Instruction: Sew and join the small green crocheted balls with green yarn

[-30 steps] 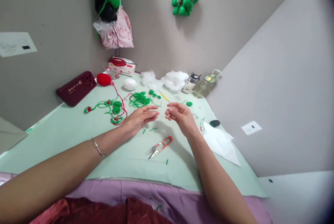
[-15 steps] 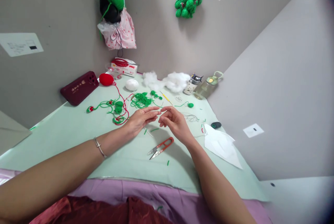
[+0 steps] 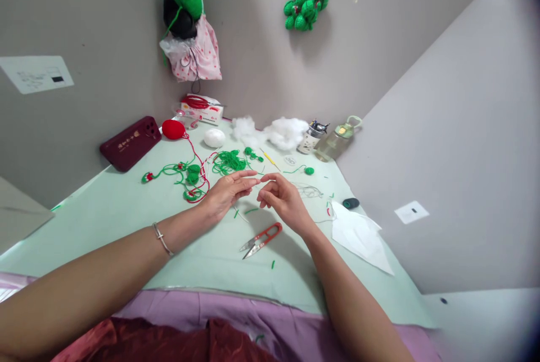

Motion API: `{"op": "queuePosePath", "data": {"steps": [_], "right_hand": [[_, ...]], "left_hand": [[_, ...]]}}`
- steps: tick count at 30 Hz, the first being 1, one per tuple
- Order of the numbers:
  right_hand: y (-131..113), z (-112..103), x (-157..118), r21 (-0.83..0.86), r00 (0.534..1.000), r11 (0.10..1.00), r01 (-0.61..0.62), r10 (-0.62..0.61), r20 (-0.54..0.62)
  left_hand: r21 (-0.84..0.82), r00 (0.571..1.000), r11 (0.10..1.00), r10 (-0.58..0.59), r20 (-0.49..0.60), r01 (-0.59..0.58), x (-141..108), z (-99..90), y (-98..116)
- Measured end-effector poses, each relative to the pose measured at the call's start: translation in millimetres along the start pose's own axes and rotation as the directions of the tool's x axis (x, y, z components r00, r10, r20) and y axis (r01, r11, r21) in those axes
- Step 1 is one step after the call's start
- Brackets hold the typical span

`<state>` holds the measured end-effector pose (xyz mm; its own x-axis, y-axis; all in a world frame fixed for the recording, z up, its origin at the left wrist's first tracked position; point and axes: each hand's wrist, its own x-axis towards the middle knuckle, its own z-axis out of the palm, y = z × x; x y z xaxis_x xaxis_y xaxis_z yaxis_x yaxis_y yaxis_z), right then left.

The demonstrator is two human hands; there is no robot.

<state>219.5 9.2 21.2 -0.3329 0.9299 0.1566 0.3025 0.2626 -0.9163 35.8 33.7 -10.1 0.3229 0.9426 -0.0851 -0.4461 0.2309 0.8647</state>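
Observation:
My left hand hovers over the middle of the table, thumb pressed along the fingers in a pinch; whatever lies between them is too small to make out. Facing it, my right hand has curled fingers with the thumb against them, and its index fingertip nearly meets the left fingertips. Anything inside the right hand is hidden. Red-handled thread snips lie below the hands, blades apart. Just beyond the left hand is a tangle of green yarn, with a yellow-handled crochet hook to its right.
Green crocheted pieces, a red yarn ball and a maroon phone lie left. White stuffing, a pen cup and a water bottle line the back. A white sheet lies right. Green crochet pieces hang on the wall.
The whole view has shifted very slightly. Both hands keep almost the same pose, fingertips close together; nothing on the table has visibly moved.

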Motion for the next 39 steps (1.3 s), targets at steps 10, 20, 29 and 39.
{"op": "queuePosePath", "data": {"steps": [10, 20, 29, 39], "right_hand": [[-12.7, -4.9, 1.4, 0.304, 0.989, 0.947, -0.107, 0.07, 0.128], [-5.7, 3.7, 5.0, 0.178, 0.986, 0.978, -0.109, 0.129, -0.107], [-7.9, 2.9, 3.7, 0.0, 0.984, 0.993, -0.115, 0.114, -0.139], [-9.9, 6.0, 2.4, -0.025, 0.98, 0.99, -0.138, 0.133, -0.151]], "left_hand": [[0.218, 0.965, 0.94, 0.255, 0.062, -0.262, -8.7, 12.0, -0.6], [0.245, 0.971, 0.94, 0.24, 0.014, -0.236, -4.0, 8.0, 1.1], [0.593, 0.963, 0.765, 0.258, 0.077, -0.252, -3.9, 4.5, -0.6], [0.547, 0.948, 0.784, 0.312, 0.06, -0.293, -6.1, 10.3, 2.0]]}}
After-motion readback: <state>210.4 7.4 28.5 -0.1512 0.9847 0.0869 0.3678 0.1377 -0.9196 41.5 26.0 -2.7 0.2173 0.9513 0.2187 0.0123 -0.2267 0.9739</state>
